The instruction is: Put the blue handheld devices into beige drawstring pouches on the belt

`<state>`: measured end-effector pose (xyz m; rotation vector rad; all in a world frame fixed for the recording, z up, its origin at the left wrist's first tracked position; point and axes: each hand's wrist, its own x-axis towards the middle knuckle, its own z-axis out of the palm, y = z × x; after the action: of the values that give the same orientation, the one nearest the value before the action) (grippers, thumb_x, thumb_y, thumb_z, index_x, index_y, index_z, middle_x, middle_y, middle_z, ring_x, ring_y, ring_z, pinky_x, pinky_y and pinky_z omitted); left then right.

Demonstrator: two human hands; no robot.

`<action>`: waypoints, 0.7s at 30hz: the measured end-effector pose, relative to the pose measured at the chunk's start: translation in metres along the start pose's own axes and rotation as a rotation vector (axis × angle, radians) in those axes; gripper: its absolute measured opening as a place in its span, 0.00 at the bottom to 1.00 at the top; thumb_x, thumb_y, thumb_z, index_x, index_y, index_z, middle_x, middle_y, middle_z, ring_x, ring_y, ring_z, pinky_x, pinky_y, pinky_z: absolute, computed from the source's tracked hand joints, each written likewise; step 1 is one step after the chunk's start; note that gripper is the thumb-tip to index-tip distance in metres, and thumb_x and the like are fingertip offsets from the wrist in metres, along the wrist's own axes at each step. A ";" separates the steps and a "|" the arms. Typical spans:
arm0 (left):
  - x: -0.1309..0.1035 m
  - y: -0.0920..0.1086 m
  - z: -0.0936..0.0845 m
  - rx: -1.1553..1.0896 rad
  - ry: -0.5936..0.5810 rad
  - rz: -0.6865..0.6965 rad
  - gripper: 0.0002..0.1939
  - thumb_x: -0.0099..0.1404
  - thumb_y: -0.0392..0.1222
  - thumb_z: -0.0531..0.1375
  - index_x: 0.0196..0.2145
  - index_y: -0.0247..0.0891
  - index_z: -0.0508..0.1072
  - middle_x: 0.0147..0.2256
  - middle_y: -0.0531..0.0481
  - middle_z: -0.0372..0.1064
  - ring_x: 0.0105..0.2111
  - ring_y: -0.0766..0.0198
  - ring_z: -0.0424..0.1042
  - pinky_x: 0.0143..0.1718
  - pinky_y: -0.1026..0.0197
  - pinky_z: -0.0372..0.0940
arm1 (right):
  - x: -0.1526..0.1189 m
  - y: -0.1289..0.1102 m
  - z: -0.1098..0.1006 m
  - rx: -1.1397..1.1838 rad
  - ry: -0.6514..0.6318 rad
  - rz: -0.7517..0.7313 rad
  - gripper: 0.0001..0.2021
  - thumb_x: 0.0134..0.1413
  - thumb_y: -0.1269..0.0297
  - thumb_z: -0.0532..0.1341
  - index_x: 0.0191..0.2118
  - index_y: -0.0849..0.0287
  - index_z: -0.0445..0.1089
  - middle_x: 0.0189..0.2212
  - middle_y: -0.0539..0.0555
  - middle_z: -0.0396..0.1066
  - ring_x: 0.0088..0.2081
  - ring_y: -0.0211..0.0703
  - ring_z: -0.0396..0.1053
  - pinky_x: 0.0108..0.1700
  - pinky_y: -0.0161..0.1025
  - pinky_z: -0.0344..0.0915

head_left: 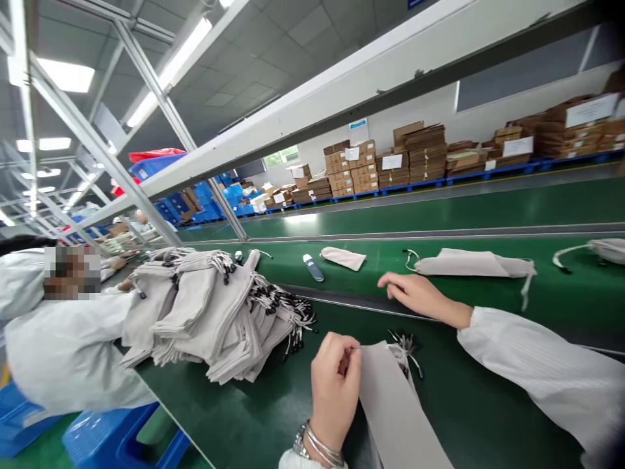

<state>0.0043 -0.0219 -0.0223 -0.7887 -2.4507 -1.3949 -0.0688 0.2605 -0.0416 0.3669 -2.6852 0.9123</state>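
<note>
My left hand [336,384], with bracelets at the wrist, has its fingers curled closed at the corner of a light grey drawstring pouch [400,410]. That pouch lies flat on the green worktable, partly over others whose cords and black cord ends stick out at its right. My right hand [424,296] hangs over the near edge of the green belt, fingers loosely stretched to the left and holding nothing. Left of its fingertips, a small dark blue and white handheld device [313,268] lies on the belt, close to a small filled-looking pouch [344,258].
A large heap of grey pouches [209,312] covers the table's left part. A longer pouch [476,263] lies on the conveyor belt [381,286] behind my right hand. A co-worker in white [73,345] sits at the left near a blue stool [112,436]. A white beam [303,124] crosses overhead.
</note>
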 end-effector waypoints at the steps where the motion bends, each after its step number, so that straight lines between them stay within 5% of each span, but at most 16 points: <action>1: -0.001 0.000 0.000 0.011 -0.007 -0.004 0.08 0.70 0.34 0.54 0.33 0.39 0.71 0.31 0.52 0.64 0.28 0.66 0.64 0.28 0.63 0.56 | -0.001 0.007 0.007 0.003 -0.033 0.008 0.14 0.63 0.65 0.49 0.45 0.52 0.71 0.32 0.50 0.77 0.33 0.45 0.73 0.35 0.39 0.62; 21: -0.004 0.003 0.001 0.022 -0.014 0.073 0.15 0.69 0.28 0.51 0.38 0.41 0.74 0.33 0.51 0.71 0.31 0.65 0.68 0.31 0.63 0.58 | -0.003 0.048 0.038 0.009 -0.156 0.017 0.17 0.67 0.55 0.47 0.44 0.48 0.73 0.48 0.51 0.74 0.45 0.51 0.73 0.45 0.45 0.67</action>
<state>0.0089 -0.0207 -0.0224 -0.8766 -2.4171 -1.3393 -0.0881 0.2736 -0.0981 0.4349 -2.8306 0.9365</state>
